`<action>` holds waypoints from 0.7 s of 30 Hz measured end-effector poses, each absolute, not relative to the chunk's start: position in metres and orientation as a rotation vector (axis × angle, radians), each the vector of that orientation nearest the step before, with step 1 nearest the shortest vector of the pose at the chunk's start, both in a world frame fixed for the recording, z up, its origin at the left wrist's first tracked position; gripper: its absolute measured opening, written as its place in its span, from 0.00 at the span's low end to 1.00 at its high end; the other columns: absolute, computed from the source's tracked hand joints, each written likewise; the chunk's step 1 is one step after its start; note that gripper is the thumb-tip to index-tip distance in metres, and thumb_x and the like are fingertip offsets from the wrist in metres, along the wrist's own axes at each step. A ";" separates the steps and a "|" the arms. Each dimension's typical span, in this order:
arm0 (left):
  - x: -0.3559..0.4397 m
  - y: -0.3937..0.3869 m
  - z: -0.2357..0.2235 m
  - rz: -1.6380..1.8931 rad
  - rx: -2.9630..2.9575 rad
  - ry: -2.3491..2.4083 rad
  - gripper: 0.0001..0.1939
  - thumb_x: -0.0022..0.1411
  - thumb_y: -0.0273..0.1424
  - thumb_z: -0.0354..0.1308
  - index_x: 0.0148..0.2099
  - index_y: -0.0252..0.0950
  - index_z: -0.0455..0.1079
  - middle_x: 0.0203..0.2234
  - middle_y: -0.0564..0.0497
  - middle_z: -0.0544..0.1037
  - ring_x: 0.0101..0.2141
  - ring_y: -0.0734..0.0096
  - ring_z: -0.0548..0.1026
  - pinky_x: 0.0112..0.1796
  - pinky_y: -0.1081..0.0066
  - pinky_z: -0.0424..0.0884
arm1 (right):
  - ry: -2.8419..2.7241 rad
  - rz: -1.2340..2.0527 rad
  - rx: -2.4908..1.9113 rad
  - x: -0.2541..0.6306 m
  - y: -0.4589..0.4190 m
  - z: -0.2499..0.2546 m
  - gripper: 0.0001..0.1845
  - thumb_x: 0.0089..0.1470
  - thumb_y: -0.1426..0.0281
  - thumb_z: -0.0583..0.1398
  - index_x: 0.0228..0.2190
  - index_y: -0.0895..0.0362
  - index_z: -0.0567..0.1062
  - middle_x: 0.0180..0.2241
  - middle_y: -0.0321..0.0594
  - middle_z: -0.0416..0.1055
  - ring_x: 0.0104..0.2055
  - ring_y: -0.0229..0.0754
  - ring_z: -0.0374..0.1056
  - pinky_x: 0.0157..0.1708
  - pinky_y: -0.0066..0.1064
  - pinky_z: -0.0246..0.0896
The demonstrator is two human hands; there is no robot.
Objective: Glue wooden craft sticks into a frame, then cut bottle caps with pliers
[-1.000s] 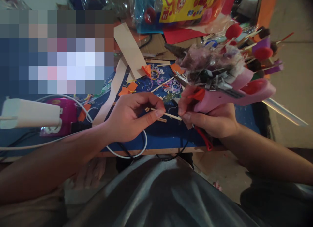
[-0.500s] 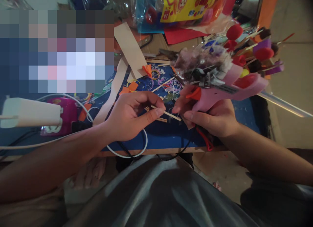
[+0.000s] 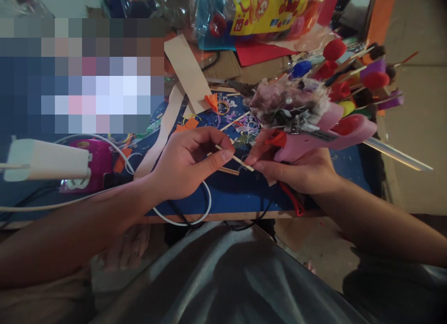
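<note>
My left hand pinches a thin pale wooden stick between thumb and forefinger, its free end slanting down to the right. The fingers of my right hand wrap round the handle of a pink hot glue gun with an orange trigger. A matted lump of fluff and silvery scraps covers the gun's front, and its dark nozzle points left. From its back sticks a clear glue stick. My right thumb tip is at the wooden stick's end; whether it presses on it I cannot tell. Short wooden sticks lie below my left fingers.
Paper strips, orange scraps and loose threads litter the blue tabletop. At left a white plug sits by a magenta socket block, with a white cable looping forward. Coloured foam pieces on sticks crowd the right; bagged pompoms lie behind.
My right hand and the glue gun have shifted slightly left, bringing the right thumb to the stick's end. The stick now tilts more steeply; my left hand has barely moved.
</note>
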State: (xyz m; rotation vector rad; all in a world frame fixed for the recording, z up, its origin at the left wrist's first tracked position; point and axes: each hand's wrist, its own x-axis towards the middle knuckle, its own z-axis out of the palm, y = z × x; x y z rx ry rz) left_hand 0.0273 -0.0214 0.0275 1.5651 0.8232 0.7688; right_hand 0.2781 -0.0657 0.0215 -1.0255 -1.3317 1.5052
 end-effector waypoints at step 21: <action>0.030 -0.020 0.025 0.669 1.364 0.850 0.25 0.63 0.54 0.80 0.41 0.37 0.84 0.32 0.48 0.88 0.34 0.64 0.88 0.39 0.68 0.88 | -1.318 1.495 -1.112 0.275 -0.064 0.022 0.23 0.53 0.54 0.83 0.36 0.51 0.81 0.33 0.38 0.82 0.37 0.46 0.81 0.43 0.40 0.85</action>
